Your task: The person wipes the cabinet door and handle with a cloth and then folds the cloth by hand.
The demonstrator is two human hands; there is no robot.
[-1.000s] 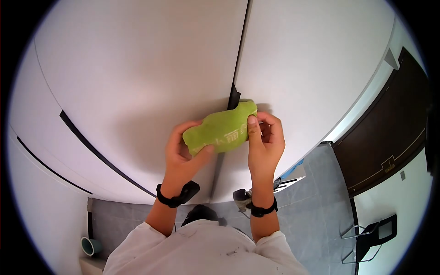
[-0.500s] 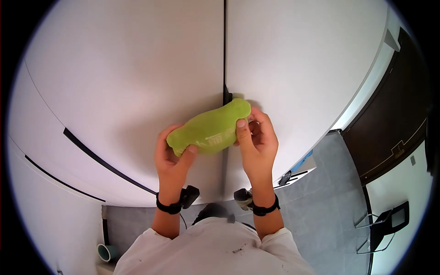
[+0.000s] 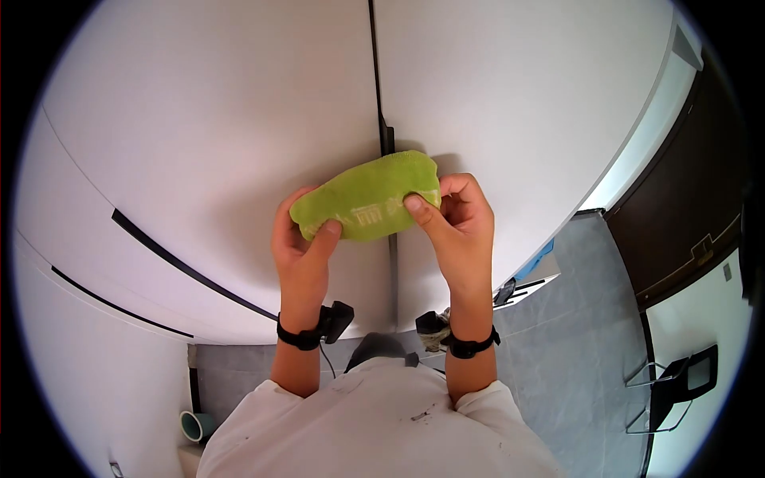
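A folded green cloth (image 3: 362, 191) with pale printed characters is stretched between both hands, in front of the white cabinet doors (image 3: 263, 95). My left hand (image 3: 301, 239) grips its left end, thumb on the near face and fingers behind. At the right end my right hand (image 3: 458, 215) pinches it with the thumb on top; the fingers curl behind. Just above the cloth, a black handle (image 3: 387, 137) sits at the gap between the doors. Black straps with small devices are on both wrists.
A dark door (image 3: 673, 215) stands at the right, with a black folding chair (image 3: 681, 386) below it. A low white unit holding blue material (image 3: 535, 259) is beside the cabinet. A green bucket (image 3: 194, 426) stands at the lower left on the grey floor (image 3: 558, 350).
The cloth, rounded and bulging before, now looks flatter, with its print facing up more clearly. Both hands have risen slightly in view, and the right thumb lies further over the cloth.
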